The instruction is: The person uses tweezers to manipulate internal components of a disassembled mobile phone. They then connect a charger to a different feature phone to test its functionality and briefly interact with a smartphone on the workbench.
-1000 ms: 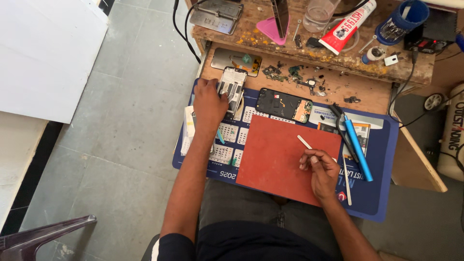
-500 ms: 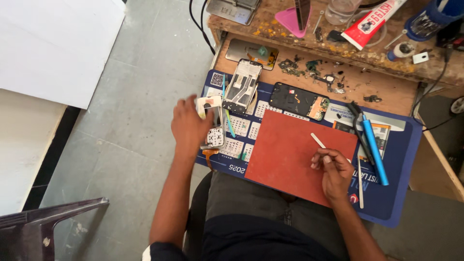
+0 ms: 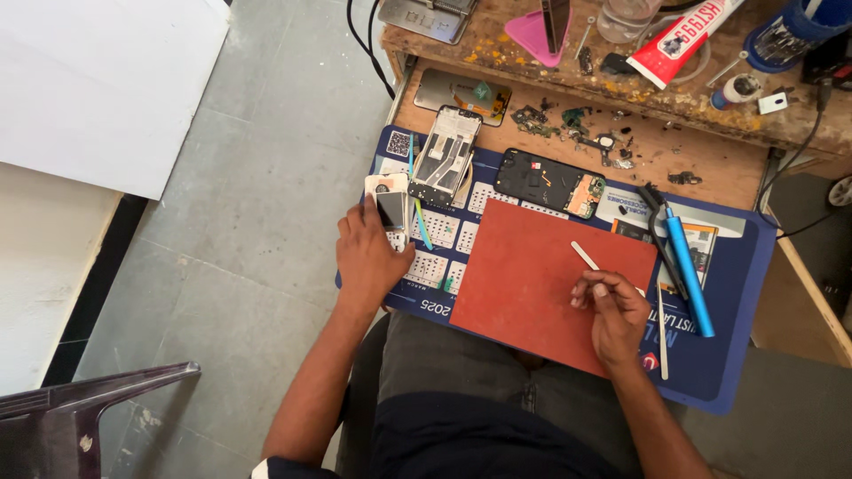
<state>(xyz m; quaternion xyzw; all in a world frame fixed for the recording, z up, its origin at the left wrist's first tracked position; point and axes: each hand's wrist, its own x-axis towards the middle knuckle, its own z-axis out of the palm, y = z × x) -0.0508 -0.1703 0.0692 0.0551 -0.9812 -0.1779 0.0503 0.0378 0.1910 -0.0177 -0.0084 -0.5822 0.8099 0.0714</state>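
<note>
Two hands over a blue work mat (image 3: 737, 355) on a wooden tabletop (image 3: 710, 168). The left hand (image 3: 371, 257) grasps a small stack of flat phone parts (image 3: 389, 206) at the mat's left edge, fingers curled over the stack. The right hand (image 3: 611, 306) pinches one thin pale spudger (image 3: 586, 256), its tip resting on a smooth red rectangular pad (image 3: 532, 284) that lies on the mat. Two opened phone bodies lie beyond the pad: a silver phone frame (image 3: 446, 157), tilted, and a black phone chassis (image 3: 548, 182) with an exposed circuit board. One blue cylindrical screwdriver (image 3: 690, 275) and black tweezers (image 3: 661, 239) lie right of the pad. Loose screws and scraps (image 3: 577, 133) litter the tabletop; one red-and-white glue tube (image 3: 683, 35) lies at the rear.
</note>
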